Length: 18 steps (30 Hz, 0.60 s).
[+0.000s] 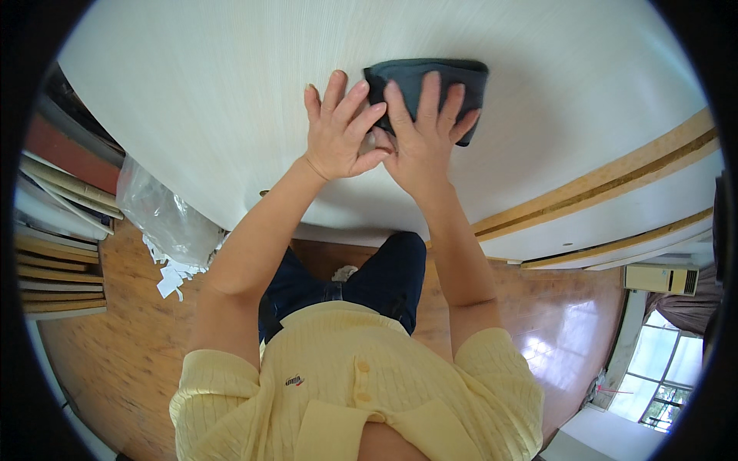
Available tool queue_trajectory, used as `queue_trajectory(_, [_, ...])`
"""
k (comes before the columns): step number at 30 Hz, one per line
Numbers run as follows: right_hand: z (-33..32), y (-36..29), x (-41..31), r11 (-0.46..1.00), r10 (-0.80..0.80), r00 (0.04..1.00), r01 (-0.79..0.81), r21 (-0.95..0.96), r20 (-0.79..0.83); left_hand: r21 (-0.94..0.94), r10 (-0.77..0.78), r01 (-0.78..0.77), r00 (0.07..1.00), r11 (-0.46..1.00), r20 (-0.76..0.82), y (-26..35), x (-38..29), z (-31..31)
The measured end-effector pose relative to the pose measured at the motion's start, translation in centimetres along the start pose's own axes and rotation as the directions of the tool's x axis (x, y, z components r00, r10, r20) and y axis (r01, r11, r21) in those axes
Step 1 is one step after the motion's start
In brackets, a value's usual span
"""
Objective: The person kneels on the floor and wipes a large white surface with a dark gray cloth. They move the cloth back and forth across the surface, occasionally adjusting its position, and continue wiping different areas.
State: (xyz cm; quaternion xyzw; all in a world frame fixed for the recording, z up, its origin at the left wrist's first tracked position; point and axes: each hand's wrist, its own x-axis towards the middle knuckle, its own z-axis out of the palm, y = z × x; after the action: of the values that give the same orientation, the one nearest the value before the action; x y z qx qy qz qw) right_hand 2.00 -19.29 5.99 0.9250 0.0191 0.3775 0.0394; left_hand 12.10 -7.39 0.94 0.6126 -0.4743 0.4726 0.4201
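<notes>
A dark, folded fabric piece (426,75) lies flat on a pale, wood-grained board (230,86) in front of me. My right hand (426,132) rests on it with the fingers spread, palm down. Just to the left is my left hand (343,127), fingers apart, its fingertips near the fabric's left edge. Between the two hands a small pinkish, partly hidden thing shows; I cannot tell what it is. Both thumbs are close together.
Wood-edged boards (594,178) are at the right. A clear plastic bag (167,213) stands on the wooden floor (132,357) beside white scraps (173,279). Stacked panels (60,271) are at the far left. A beige air conditioner (660,279) is at the far right.
</notes>
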Motion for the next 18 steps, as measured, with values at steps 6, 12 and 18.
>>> queue_trajectory(6, [-2.4, 3.2, -1.2, 0.999, 0.029, 0.999, -0.03, -0.027, -0.025, -0.022, 0.013, -0.013, 1.0, 1.0, 0.005, -0.1, -0.1, 0.0])
queue_trajectory(12, [-1.6, 4.5, -0.9, 0.999, 0.046, 0.99, -0.046, -0.003, -0.135, -0.015, 0.013, -0.013, 1.0, 1.0, 0.004, 0.0, -0.4, 0.2])
queue_trajectory(18, [-1.1, 1.9, -0.5, 0.967, -0.216, 0.972, 0.227, -0.119, 0.093, 0.005, 0.0, 0.0, 1.0, 1.0, 0.011, 0.1, -0.3, 0.0])
